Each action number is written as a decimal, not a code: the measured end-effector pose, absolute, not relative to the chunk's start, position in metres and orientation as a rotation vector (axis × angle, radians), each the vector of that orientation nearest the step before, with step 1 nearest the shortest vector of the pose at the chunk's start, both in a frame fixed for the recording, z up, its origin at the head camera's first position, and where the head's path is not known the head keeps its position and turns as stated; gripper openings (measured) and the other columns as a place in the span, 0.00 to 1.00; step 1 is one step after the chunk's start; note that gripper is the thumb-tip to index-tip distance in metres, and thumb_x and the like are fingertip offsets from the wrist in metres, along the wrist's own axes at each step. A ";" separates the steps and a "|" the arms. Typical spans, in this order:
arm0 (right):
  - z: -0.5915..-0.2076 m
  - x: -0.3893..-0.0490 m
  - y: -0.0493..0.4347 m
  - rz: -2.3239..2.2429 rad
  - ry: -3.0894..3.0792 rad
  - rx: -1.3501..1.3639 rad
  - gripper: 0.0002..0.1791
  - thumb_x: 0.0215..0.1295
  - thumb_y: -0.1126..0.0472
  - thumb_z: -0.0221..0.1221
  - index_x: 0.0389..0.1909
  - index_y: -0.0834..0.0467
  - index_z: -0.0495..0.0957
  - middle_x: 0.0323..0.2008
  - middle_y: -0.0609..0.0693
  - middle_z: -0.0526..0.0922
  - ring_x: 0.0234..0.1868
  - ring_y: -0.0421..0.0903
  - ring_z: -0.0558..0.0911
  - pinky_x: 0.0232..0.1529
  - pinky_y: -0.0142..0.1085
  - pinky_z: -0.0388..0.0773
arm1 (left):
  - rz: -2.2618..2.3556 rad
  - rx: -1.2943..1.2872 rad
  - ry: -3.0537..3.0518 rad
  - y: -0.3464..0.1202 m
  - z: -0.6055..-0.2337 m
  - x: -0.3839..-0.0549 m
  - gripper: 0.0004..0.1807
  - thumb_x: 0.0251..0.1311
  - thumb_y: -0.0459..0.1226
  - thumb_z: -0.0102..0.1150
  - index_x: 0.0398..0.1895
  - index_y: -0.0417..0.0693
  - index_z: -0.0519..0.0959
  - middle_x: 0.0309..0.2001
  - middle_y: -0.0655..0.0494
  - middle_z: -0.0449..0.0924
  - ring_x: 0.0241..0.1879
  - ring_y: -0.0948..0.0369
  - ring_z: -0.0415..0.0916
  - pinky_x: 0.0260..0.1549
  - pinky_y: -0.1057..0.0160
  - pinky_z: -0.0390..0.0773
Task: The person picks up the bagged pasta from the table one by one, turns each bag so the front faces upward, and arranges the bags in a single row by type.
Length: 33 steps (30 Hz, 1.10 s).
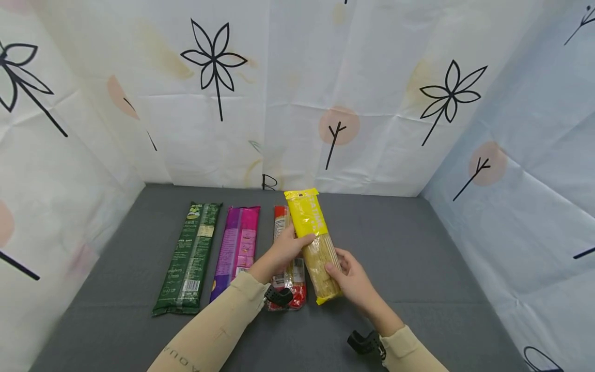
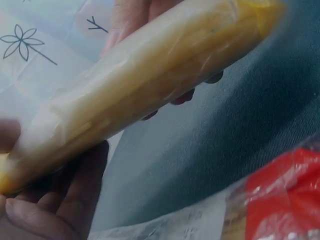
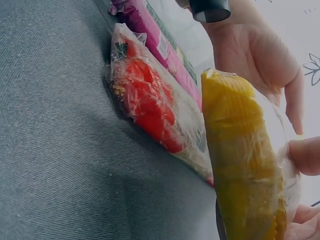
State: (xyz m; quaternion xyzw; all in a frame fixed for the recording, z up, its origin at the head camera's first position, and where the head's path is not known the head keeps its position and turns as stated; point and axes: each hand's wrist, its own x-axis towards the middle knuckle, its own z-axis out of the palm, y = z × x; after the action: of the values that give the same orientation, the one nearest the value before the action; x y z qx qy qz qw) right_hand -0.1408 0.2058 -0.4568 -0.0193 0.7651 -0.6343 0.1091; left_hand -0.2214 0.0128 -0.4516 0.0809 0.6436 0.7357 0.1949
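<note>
A yellow pack of dried noodles (image 1: pixel 321 253), with a clear lower part showing the strands, is held tilted above the table in both hands. My left hand (image 1: pixel 285 248) grips its left edge near the middle, thumb across the front. Lower on the opposite edge, my right hand (image 1: pixel 350 276) holds it with the thumb on the front and fingers behind. In the right wrist view the pack's yellow end (image 3: pixel 230 105) is close to the camera. Partly hidden under the left forearm and the yellow pack lies a red and clear noodle pack (image 1: pixel 297 284).
Left of the red pack, a purple and pink pack (image 1: pixel 241 235) and a dark green spaghetti pack (image 1: pixel 188 258) lie side by side on the grey cloth-covered table (image 1: pixel 395 243). Patterned white cloth walls (image 1: pixel 297 77) stand at the back and both sides.
</note>
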 end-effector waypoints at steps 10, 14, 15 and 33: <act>-0.461 -0.142 0.205 -1.923 2.264 -0.004 0.31 0.71 0.59 0.56 0.71 0.58 0.56 0.54 0.63 0.74 0.45 0.54 0.81 0.37 0.45 0.81 | 1.883 0.354 1.808 0.008 -0.460 -0.220 0.36 0.56 0.31 0.63 0.66 0.43 0.56 0.54 0.41 0.72 0.47 0.51 0.78 0.44 0.54 0.78; -0.460 -0.141 0.203 -1.917 2.291 -0.014 0.32 0.71 0.60 0.56 0.72 0.58 0.54 0.53 0.63 0.74 0.44 0.53 0.81 0.36 0.45 0.81 | 1.894 0.380 1.813 0.009 -0.461 -0.219 0.37 0.54 0.29 0.62 0.66 0.44 0.55 0.54 0.42 0.72 0.48 0.51 0.77 0.45 0.54 0.78; -0.459 -0.141 0.202 -1.909 2.306 -0.019 0.33 0.71 0.60 0.56 0.72 0.58 0.54 0.52 0.62 0.74 0.44 0.53 0.81 0.36 0.45 0.81 | 1.900 0.388 1.815 0.010 -0.461 -0.219 0.37 0.54 0.28 0.61 0.66 0.45 0.55 0.54 0.42 0.72 0.48 0.51 0.77 0.45 0.53 0.78; -0.460 -0.142 0.202 -1.865 2.349 -0.044 0.31 0.72 0.59 0.56 0.70 0.56 0.55 0.52 0.62 0.73 0.44 0.53 0.81 0.36 0.44 0.81 | 1.941 0.380 1.852 0.014 -0.465 -0.219 0.36 0.57 0.30 0.62 0.67 0.47 0.56 0.56 0.44 0.70 0.48 0.51 0.77 0.45 0.52 0.79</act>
State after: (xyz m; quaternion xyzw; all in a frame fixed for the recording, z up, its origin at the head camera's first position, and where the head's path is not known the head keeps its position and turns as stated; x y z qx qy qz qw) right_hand -0.1415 0.2023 -0.4596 -0.0146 0.7811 -0.6202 0.0709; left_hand -0.2193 0.0140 -0.4654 0.1370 0.6677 0.6997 0.2142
